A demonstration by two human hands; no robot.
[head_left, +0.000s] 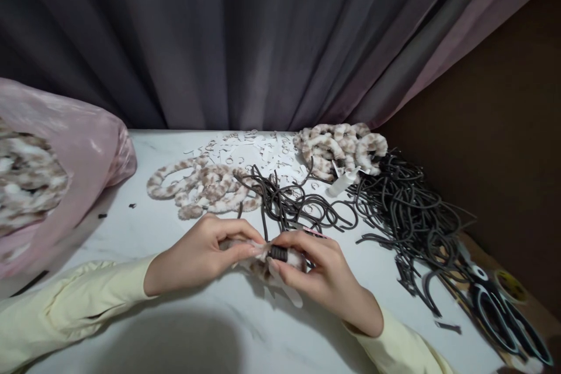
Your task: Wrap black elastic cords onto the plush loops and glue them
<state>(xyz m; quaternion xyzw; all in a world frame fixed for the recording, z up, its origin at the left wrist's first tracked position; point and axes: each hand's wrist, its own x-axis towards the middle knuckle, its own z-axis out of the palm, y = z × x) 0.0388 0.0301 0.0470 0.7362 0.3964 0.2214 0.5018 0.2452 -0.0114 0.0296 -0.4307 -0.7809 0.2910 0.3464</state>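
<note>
Left fingers (pixel 239 253), right fingers (pixel 298 239) pinched furry piece (pixel 260 270), black ribbed part (pixel 279 253) between right ones. Seemed soft, light; best gripped beside ribbed part.

Left hand (pixel 197 254) and right hand (pixel 326 266) both apparently pinch.

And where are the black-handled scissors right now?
In the head view, the scissors lie at the lower right, just below the pile of black cords.

Two hands (pixel 197 254), one furry piece (pixel 262 270) between them, two heaps of furry rings (pixel 214 184) on the worktop (pixel 258 336), one bag (pixel 99 128), one yellow roll (pixel 511 285); cords (pixel 403 198), too tangled to count.
</note>
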